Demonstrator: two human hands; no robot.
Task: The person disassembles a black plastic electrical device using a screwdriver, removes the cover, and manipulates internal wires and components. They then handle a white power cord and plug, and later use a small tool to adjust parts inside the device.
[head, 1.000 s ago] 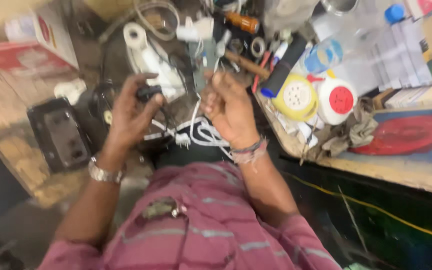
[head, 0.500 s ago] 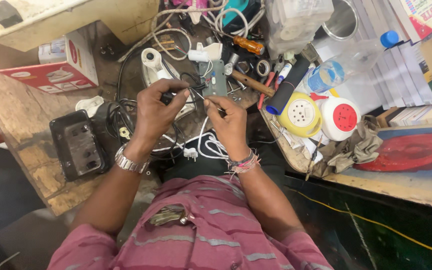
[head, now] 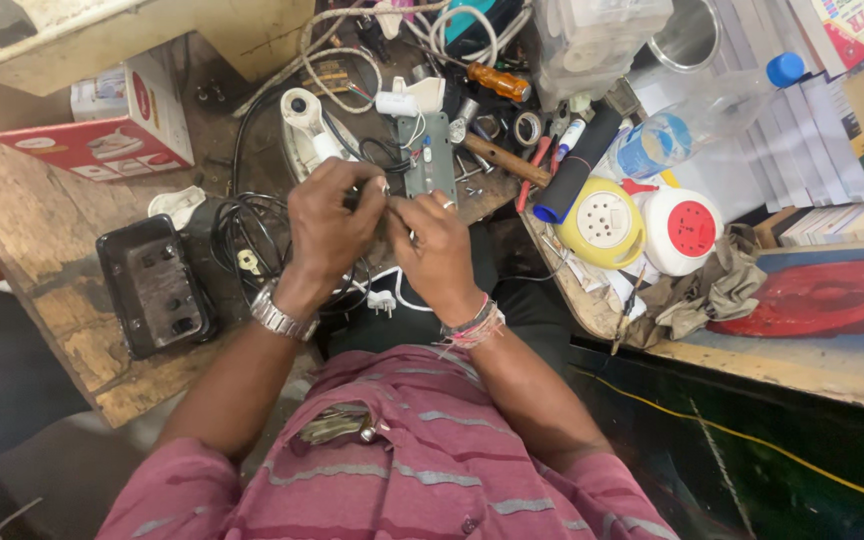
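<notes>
Two hands (head: 382, 235) on indistinct small part (head: 384, 203)

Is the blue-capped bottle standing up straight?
No, the plastic bottle lies tipped on its side among the clutter, its blue cap pointing right.

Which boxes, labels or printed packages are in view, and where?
Red and white carton: far left on the wooden bench, rectangular, appliance pictured on its side.
Plastic bottle: right of centre, lying down, clear, blue cap, blue label.
Printed box: top right corner, red, yellow and green, partly cropped.
</notes>
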